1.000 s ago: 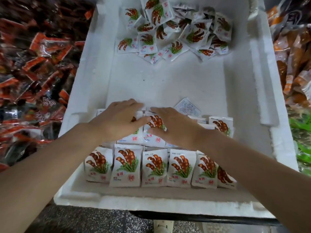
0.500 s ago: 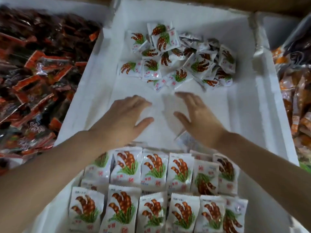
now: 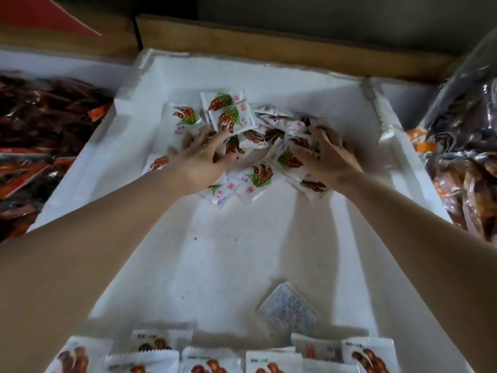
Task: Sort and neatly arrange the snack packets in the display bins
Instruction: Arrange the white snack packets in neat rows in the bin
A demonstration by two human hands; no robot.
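The loose pile of snack packets [image 3: 242, 146] is found at the far end of the white foam bin [image 3: 242, 251]. The left hand [image 3: 199, 160] and the right hand [image 3: 328, 157] are laid open on it, fingers spread. A row of packets [image 3: 212, 362] is seen at the near edge.

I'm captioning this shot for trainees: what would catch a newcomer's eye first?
The left hand and right hand rest on a loose pile of white snack packets at the far end of the white foam bin. Neat rows of the same packets line its near edge.
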